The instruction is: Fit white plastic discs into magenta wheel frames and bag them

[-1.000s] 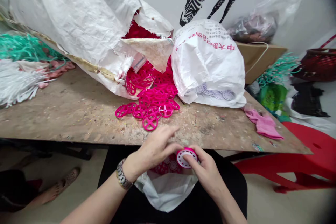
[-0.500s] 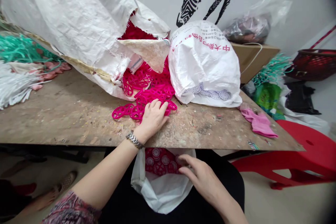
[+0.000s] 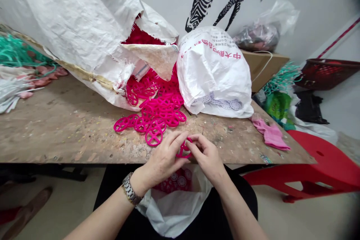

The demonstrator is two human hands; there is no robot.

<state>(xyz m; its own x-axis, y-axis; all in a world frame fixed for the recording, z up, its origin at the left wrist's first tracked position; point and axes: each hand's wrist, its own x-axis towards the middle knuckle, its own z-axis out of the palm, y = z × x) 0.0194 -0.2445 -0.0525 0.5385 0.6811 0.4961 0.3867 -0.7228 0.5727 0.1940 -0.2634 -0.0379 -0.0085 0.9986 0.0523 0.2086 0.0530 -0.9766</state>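
Just above the table's front edge, my left hand (image 3: pixel 165 155) and my right hand (image 3: pixel 206 157) meet around a pink plastic spoked ring (image 3: pixel 184 150). Fingers of both hands are closed on it, and they hide part of its rim. More pink spoked rings (image 3: pixel 154 135) lie in a loose heap on the table (image 3: pixel 92 131), spilling from a torn white woven sack (image 3: pixel 84 26). Below my hands, on my lap, sits an open white bag (image 3: pixel 174 217). Inside it are red pieces with pale round discs (image 3: pixel 181 180).
A white printed sack (image 3: pixel 213 71) showing pale lace-like discs stands behind the heap. Pink cloth (image 3: pixel 270 133) lies at the table's right end, above a red stool (image 3: pixel 303 157). Green strands (image 3: pixel 22 52) and white strips (image 3: pixel 14 90) are at left. Another person's foot (image 3: pixel 30 210) shows below left.
My left hand has come back from the heap with a pink ring. My right hand has risen from the lap bag to meet it, and both now hold the ring.
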